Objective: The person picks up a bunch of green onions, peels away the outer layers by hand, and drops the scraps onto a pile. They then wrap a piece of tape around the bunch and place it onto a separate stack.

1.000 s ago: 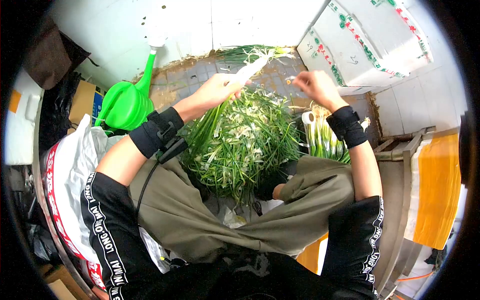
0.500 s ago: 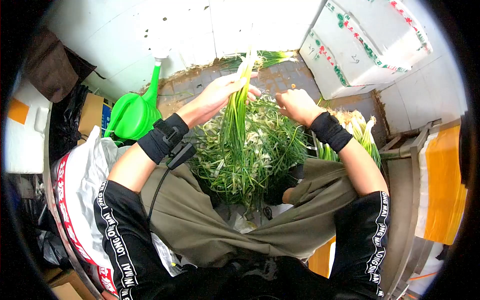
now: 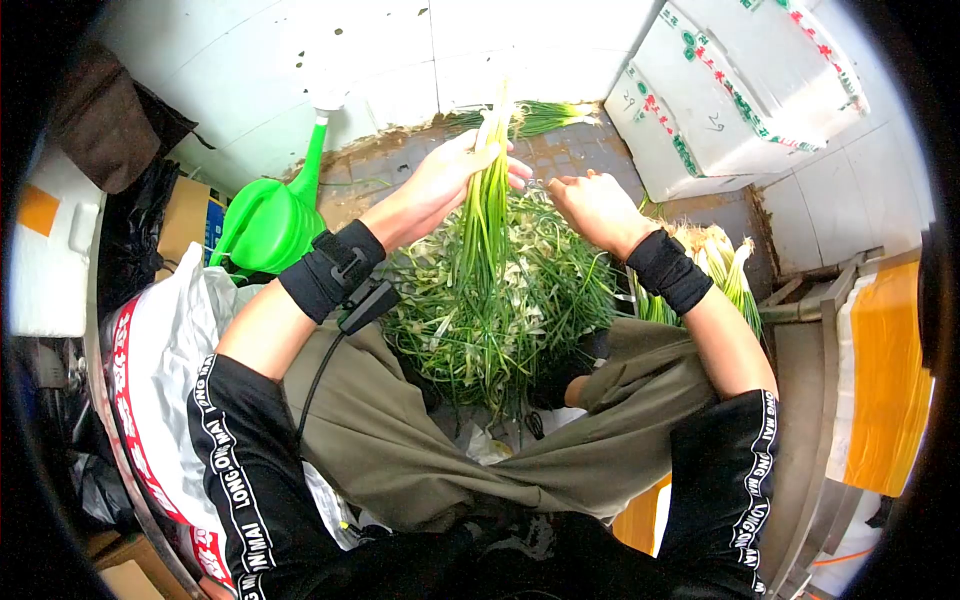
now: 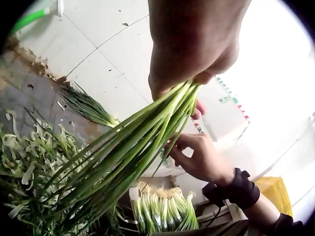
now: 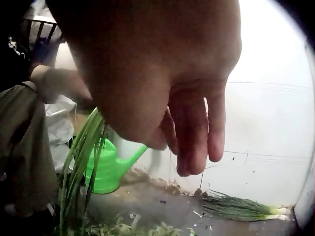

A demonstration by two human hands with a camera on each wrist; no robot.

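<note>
My left hand (image 3: pixel 440 190) grips a bunch of green onions (image 3: pixel 485 215) near the pale ends, the green leaves hanging down toward me. In the left wrist view the leaves (image 4: pixel 142 132) fan out below that hand (image 4: pixel 194 44). Just right of the bunch is my right hand (image 3: pixel 600 210), its fingers bent and thumb close to them; the right wrist view shows this hand (image 5: pixel 162 88) with some fingers hanging down. Whether it pinches anything small cannot be told. Beneath both hands lies a heap of loose leaves and trimmings (image 3: pixel 530 310).
A green watering can (image 3: pixel 265 225) stands at the left. Another onion bunch (image 3: pixel 555 118) lies by the back wall, and bundled onions (image 3: pixel 715 260) are at the right. White boxes (image 3: pixel 700 110) stack at the back right; a white bag (image 3: pixel 165 370) is on the left.
The bunch has swung from slanting to upright, its leaves hanging down in front. My right hand has moved left and lower, nearer the bunch. The view has shifted slightly.
</note>
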